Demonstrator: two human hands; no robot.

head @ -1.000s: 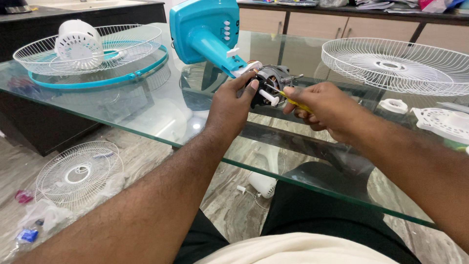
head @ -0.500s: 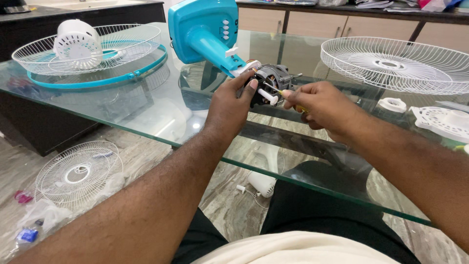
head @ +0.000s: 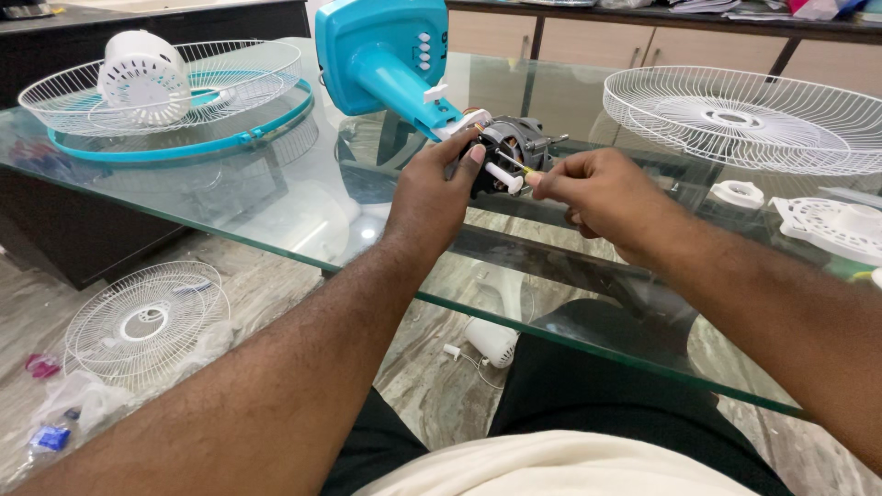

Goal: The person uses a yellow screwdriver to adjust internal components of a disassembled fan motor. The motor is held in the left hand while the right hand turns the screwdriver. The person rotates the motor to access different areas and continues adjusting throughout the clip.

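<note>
A teal fan body [head: 386, 55] lies tipped on the glass table [head: 230, 202], its bare dark motor [head: 514, 147] pointing toward me. My left hand [head: 432, 188] grips the motor from the left, thumb on its casing. My right hand [head: 593, 197] pinches a thin screwdriver [head: 514, 163] whose tip sits against the motor beside a small white knob [head: 503, 177]. The tool's handle is hidden in my fist.
A white wire grille [head: 744, 115] lies at the right, with white plastic parts [head: 831, 225] near it. At far left a grille with teal ring and white motor cover [head: 142, 78]. Another grille [head: 142, 321] and a white part [head: 491, 340] lie on the floor.
My right hand has slid left toward the motor, so the yellow screwdriver handle seen earlier is now covered by my fingers. The left hand keeps its hold on the motor.
</note>
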